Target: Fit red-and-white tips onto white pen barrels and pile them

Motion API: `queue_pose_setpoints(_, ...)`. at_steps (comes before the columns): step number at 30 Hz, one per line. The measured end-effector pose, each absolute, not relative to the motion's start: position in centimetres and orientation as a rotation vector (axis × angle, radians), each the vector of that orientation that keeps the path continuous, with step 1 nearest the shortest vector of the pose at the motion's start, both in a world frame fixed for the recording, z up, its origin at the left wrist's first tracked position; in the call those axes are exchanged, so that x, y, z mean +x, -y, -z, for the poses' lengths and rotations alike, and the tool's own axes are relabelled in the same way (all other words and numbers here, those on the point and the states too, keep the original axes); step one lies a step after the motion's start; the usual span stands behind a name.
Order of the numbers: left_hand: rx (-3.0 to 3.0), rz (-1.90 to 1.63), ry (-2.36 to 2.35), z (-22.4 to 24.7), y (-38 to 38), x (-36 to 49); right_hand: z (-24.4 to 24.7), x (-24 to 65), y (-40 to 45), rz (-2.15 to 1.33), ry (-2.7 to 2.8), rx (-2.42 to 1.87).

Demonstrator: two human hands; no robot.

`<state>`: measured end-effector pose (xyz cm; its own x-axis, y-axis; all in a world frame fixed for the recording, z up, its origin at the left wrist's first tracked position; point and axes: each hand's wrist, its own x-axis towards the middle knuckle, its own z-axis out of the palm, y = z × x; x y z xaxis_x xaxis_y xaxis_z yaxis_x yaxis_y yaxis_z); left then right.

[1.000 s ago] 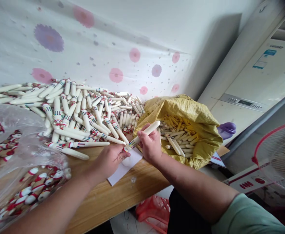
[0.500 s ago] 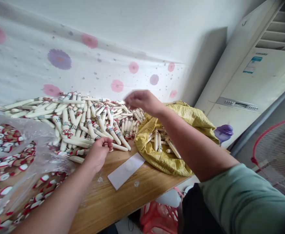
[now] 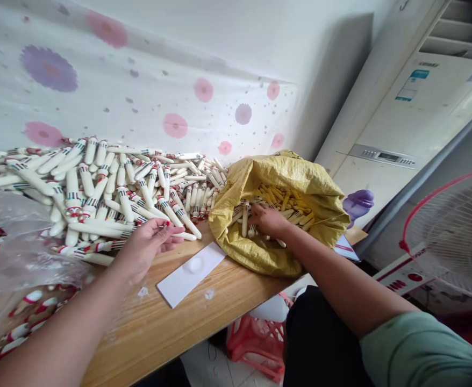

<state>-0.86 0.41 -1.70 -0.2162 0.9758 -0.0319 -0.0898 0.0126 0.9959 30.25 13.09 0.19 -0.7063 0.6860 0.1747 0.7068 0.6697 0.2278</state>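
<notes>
My left hand [image 3: 149, 244] hovers over the table's near side, in front of a heap of cream multicolour pens [image 3: 125, 201]. Its thumb and first fingers pinch a small piece with a red bit showing, mostly hidden by the fingers; the other fingers curl loosely. Inside the mouth of a yellow woven sack [image 3: 236, 258], my right hand [image 3: 270, 220] reaches down, fingers stretched out and touching the pens there. One cream pen [image 3: 244, 220] stands beside its fingertips. Between the hands lies a flat white strip [image 3: 191, 274] with a round raised spot.
A clear plastic bag [image 3: 22, 220] of small red, white and brown pieces sits at the left. The wooden table [image 3: 155, 338] ends toward me, with a red plastic stool [image 3: 256, 349] below. A fan [image 3: 453, 236] and a tall air conditioner [image 3: 389, 129] stand at the right.
My right hand has come down from above the sack's edge into its mouth. My left hand stays near the pen heap, its fingers slightly more spread. The view has shifted to the right.
</notes>
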Motion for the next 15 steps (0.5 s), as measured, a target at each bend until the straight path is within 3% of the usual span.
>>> queue_pose_setpoints(7,1.379,-1.401,-1.591,2.0,-0.7,-1.0,-3.8,28.4,-8.5,0.396,2.803,-0.742)
queue_pose_setpoints(15,1.323,-1.403,-1.52,2.1,-0.7,-0.6,-5.9,19.9,-5.0,0.826,2.936,-0.169)
